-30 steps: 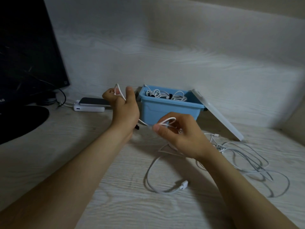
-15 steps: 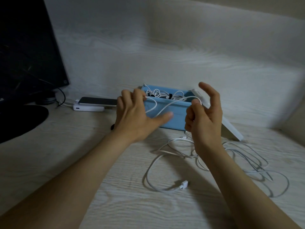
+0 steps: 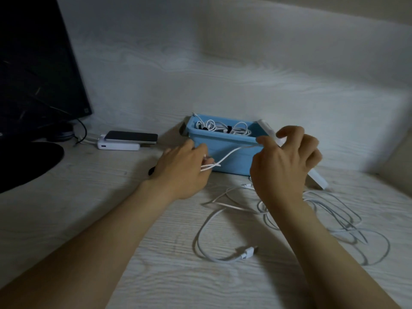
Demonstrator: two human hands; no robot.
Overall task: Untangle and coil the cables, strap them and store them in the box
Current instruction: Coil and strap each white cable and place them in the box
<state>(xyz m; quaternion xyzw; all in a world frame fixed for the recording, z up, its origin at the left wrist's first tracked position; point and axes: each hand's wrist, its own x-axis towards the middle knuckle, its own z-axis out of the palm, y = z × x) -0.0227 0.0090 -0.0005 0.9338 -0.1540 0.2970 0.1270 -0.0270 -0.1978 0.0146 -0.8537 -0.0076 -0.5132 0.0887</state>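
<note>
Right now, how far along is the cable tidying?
Done: coiled cables with dark straps sit in the blue box. In hand: left hand and right hand each grip one white cable, stretched between them. Left: the tangle on the desk, uncoiled; the lid is off.

Both bare forearms reach in from the bottom edge of the frame toward its centre. The left hand (image 3: 184, 169), left of centre, shows its back to the camera, its fingers (image 3: 199, 150) curled round strands of a white cable (image 3: 231, 153). The right hand (image 3: 283, 168), right of centre, is raised slightly higher; thumb and forefinger pinch the same cable, the other fingers loosely bent and spread.
</note>
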